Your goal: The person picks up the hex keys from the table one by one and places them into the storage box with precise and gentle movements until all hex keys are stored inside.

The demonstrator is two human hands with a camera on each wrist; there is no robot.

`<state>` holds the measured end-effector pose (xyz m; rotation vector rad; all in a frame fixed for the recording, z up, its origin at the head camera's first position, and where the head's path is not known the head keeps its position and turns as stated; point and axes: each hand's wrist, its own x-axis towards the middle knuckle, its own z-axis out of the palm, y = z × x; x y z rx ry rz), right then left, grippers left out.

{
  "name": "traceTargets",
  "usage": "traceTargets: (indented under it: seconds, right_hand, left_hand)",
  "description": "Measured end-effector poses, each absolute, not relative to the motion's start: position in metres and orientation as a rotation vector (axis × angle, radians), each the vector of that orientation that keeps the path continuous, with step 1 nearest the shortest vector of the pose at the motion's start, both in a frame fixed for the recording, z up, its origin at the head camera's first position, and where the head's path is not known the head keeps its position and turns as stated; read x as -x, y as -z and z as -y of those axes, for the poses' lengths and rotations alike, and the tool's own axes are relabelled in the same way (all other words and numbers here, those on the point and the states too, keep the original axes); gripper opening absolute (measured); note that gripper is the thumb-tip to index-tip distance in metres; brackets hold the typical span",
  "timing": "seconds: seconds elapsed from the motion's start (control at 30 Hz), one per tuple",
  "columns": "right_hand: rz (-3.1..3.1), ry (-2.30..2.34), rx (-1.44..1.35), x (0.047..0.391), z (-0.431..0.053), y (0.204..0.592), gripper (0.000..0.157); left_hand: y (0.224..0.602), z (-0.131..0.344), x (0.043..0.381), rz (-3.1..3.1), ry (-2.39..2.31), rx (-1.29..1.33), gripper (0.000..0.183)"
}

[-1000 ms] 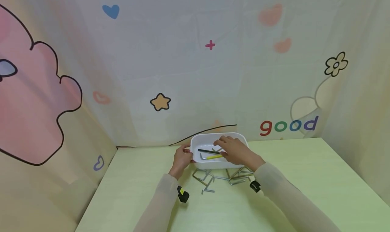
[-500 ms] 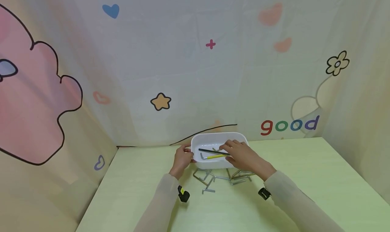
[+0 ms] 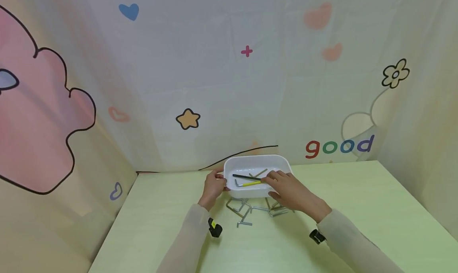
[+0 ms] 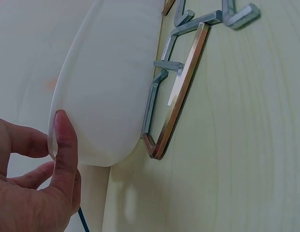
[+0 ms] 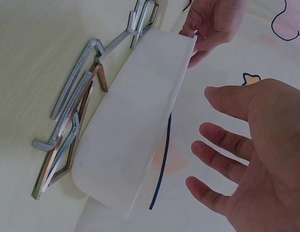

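My left hand (image 3: 213, 187) grips the left end of a white plastic tub (image 3: 247, 194), thumb and fingers pinching its rim in the left wrist view. Inside the tub lie a black rod-like hex key (image 3: 246, 177), a hex key with a yellow sleeve (image 3: 252, 183) and a bronze hex key (image 3: 261, 172). Over the tub's front right part is my right hand (image 3: 291, 191), which hides that side. In the right wrist view its fingers (image 5: 222, 162) are spread and relaxed, with nothing between them.
In front of the tub, silver hex keys (image 3: 245, 224) and bronze hex keys (image 4: 186, 84) lie in a loose tangle on the pale green table (image 3: 161, 233). A printed curtain (image 3: 214, 78) rises right behind the tub.
My right hand has drawn back rightward and toward me from over the tub's middle, uncovering more of the bronze hex key. The left hand keeps its grip on the rim.
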<state>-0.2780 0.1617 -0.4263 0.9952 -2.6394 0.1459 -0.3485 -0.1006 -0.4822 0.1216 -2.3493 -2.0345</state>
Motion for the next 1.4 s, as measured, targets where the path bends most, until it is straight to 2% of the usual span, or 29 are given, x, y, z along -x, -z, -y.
traceTargets:
  seconds: [0.83,1.4]
  right_hand:
    - [2.729,-0.182,-0.997,0.254,-0.183,0.462,0.040]
    - [2.833,-0.252,-0.977,0.256,-0.197,0.481,0.038]
  left_hand:
    - [0.475,0.100,0.348,2.365,2.024,-0.106,0.052]
    - [0.482,0.102,0.347,2.360,2.040,-0.128,0.051]
